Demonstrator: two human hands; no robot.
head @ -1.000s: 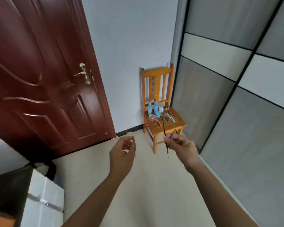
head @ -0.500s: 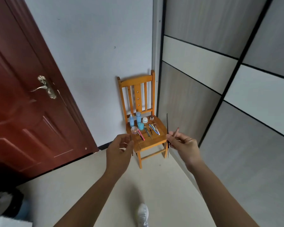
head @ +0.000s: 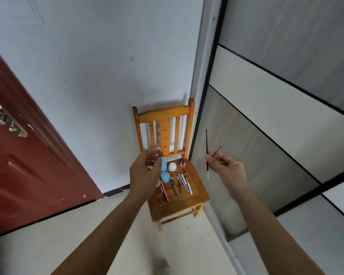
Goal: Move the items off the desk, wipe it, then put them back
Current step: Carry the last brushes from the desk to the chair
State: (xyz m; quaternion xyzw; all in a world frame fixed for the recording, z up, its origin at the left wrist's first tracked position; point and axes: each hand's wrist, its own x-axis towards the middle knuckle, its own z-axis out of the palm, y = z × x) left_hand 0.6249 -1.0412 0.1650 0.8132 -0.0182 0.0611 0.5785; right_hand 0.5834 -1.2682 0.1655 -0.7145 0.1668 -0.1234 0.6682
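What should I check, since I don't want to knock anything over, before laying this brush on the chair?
1. Right hand pinching the thin black brush: ok, brush roughly upright.
2. What the left hand holds: cannot tell, its fingers are curled and hide it.
3. Bare room on the chair seat: ok, the front slats are free.
4. Blue bottles standing upright: ok, at the seat's back.
5. Right hand lined up over the seat: not ok, it is off to the right.

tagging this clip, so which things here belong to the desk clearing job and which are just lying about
Job: thin black brush in the right hand; blue bottles, white jar, pens and brushes on the wooden chair.
Just there: red door, door handle, wardrobe panels.
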